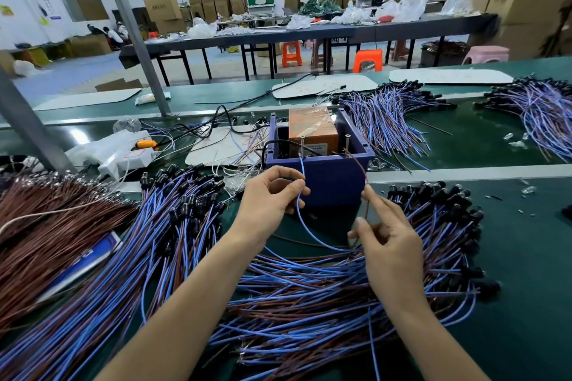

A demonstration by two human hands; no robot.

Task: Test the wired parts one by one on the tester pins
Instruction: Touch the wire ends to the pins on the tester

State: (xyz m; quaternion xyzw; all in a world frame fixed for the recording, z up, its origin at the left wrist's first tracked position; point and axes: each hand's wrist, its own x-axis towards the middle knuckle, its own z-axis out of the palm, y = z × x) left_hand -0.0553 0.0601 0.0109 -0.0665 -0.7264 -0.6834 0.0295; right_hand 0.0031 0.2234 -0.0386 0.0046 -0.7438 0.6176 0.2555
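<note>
A purple tester box (322, 177) stands in the middle of the green bench, with two upright metal pins, the left pin (302, 144) and the right pin (345, 143), and an orange block (311, 126) inside. My left hand (269, 202) pinches a blue wire (305, 227) whose tip reaches up to the left pin. My right hand (387, 236) pinches a brown wire (362, 171) whose end rises toward the right pin. Both wires belong to one part and loop down between my hands.
Heaps of blue-and-brown wired parts with black heads lie at the left (161, 225), under my right hand (340, 297), and behind the box (390, 120). A pile of brown wires (46, 222) is at far left. White foam and cables (114, 151) sit left of the box.
</note>
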